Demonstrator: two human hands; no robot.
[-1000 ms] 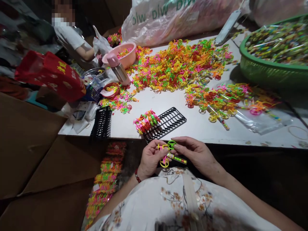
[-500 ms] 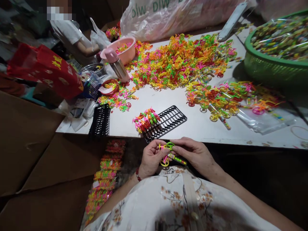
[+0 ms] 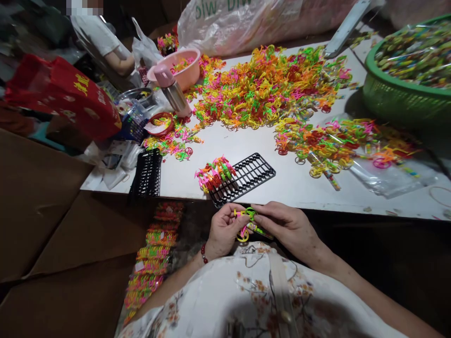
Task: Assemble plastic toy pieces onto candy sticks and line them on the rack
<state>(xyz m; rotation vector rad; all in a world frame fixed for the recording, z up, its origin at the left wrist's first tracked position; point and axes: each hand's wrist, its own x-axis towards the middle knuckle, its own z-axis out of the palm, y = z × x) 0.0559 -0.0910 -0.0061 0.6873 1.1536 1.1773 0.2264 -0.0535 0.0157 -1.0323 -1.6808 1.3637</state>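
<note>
Just below the table's front edge, my left hand (image 3: 225,230) pinches a small plastic toy (image 3: 243,233) with pink and yellow parts, a yellow ring hanging at its lower end. From the other side my right hand (image 3: 287,225) grips a green wheel-like piece (image 3: 250,212) of the same toy. A clear tube with green and yellow contents sticks out under my right fingers, partly hidden. Beyond my hands lies a black plastic rack (image 3: 255,170) on the table. Several colourful toys (image 3: 215,174) stand in its left end.
A big heap of colourful plastic parts (image 3: 260,89) covers the table's back. A green basket (image 3: 398,98) stands right, a pink basin (image 3: 188,70) and steel flask (image 3: 172,94) left. Black racks (image 3: 146,173) are stacked at the left edge. A co-worker (image 3: 102,42) is at far left.
The green wheel piece has turned slightly between my fingers, and my right fingers cover more of the tube. The view has shifted a little; the co-worker's arm has drawn back leftward.
</note>
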